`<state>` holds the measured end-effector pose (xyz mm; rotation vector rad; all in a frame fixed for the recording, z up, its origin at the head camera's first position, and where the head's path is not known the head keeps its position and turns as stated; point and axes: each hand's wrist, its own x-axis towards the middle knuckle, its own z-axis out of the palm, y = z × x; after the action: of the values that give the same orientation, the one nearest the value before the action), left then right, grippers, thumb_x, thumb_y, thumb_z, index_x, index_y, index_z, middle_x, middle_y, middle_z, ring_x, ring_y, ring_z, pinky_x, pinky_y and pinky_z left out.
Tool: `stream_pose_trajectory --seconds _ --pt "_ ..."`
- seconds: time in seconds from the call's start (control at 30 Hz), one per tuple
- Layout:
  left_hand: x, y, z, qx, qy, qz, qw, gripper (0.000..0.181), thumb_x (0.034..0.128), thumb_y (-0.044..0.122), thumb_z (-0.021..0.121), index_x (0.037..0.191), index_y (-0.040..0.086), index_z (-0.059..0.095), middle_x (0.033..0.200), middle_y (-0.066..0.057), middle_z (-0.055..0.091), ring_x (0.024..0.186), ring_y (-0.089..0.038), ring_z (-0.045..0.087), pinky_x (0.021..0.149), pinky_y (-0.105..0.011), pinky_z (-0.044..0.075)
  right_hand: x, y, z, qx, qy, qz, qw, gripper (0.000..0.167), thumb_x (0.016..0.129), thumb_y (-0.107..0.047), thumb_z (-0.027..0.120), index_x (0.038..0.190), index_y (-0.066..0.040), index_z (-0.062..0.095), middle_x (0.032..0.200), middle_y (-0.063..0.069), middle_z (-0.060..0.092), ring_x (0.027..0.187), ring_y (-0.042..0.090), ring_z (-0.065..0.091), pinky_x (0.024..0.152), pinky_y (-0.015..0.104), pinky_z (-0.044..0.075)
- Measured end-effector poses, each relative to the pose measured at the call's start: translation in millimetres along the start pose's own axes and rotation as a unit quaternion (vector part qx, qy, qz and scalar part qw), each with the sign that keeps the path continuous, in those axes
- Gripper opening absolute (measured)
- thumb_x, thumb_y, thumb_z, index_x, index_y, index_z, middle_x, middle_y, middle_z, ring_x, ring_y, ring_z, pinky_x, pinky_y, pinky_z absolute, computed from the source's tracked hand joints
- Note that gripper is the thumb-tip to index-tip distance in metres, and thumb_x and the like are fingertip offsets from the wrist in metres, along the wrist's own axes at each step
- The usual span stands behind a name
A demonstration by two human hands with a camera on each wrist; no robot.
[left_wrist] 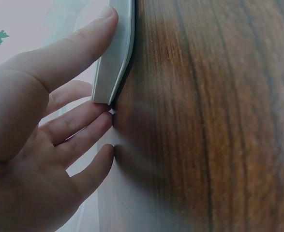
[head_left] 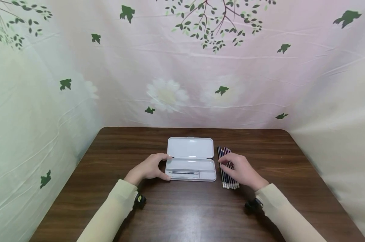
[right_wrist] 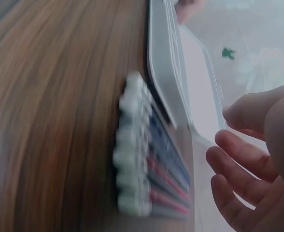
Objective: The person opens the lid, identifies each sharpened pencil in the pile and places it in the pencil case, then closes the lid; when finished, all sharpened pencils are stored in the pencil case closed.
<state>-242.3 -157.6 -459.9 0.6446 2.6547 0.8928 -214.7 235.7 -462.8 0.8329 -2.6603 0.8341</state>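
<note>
A white pencil case (head_left: 190, 148) lies with its lid folded back; a pencil-like item (head_left: 183, 172) rests in its front left compartment. My left hand (head_left: 149, 168) holds the case's left end, thumb at the front corner and fingers around the side. In the left wrist view the thumb of that hand (left_wrist: 50, 111) lies along the case (left_wrist: 115, 53). Several dark pencils (head_left: 228, 184) lie side by side to the right of the case, white ends towards me. Over them hovers my right hand (head_left: 241, 169), fingers loosely bent and holding nothing; in the right wrist view the hand (right_wrist: 262, 159) is apart from the pencils (right_wrist: 163, 164).
The brown wooden table (head_left: 188, 211) extends around the case and pencils. Behind and at both sides hangs a pale cloth (head_left: 125, 77) printed with leaves, birds and flowers. Dark devices are strapped at both wrists.
</note>
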Motion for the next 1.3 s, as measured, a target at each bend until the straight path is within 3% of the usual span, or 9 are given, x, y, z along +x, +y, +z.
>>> stream_pose_trajectory --seconds 0.2,0.47,0.83,1.3 --pt "0.5 -0.5 0.3 -0.001 0.001 -0.003 1.0000 0.084 0.0702 0.028 0.101 0.143 0.010 0.063 0.139 -0.009 0.064 0.132 -0.026 0.057 0.115 -0.047 0.044 -15.7 16.2 -14.3 -0.019 -0.008 0.060 0.9980 0.020 0.094 -0.007 0.078 0.113 -0.008 0.076 0.109 0.006 0.074 0.094 0.020 0.069 0.078 0.040 0.060" --pt "1.8 -3.6 1.7 0.012 0.007 0.011 0.9998 0.083 0.0693 0.030 0.101 0.141 0.008 0.064 0.136 -0.009 0.066 0.131 -0.027 0.059 0.114 -0.047 0.045 -26.2 27.6 -17.4 -0.028 -0.020 0.076 0.9965 0.021 0.090 -0.005 0.080 0.111 -0.005 0.075 0.101 0.006 0.073 0.088 0.019 0.068 0.075 0.039 0.059" --pt "1.0 -3.0 1.3 0.005 0.006 0.005 1.0000 0.084 0.0696 0.030 0.101 0.141 0.007 0.064 0.138 -0.010 0.065 0.134 -0.027 0.057 0.116 -0.047 0.044 -28.7 36.9 -11.6 -0.023 -0.040 0.107 0.9932 0.024 0.089 -0.004 0.080 0.112 -0.004 0.073 0.104 0.008 0.073 0.089 0.018 0.069 0.078 0.042 0.060" --pt "0.1 -1.4 0.9 0.008 0.006 0.004 0.9999 0.084 0.0695 0.029 0.101 0.141 0.008 0.064 0.138 -0.010 0.065 0.133 -0.027 0.057 0.115 -0.047 0.044 -21.7 31.7 -12.5 -0.019 -0.060 0.197 0.9783 0.027 0.087 0.000 0.073 0.113 0.005 0.069 0.100 0.016 0.074 0.086 0.025 0.070 0.078 0.048 0.061"
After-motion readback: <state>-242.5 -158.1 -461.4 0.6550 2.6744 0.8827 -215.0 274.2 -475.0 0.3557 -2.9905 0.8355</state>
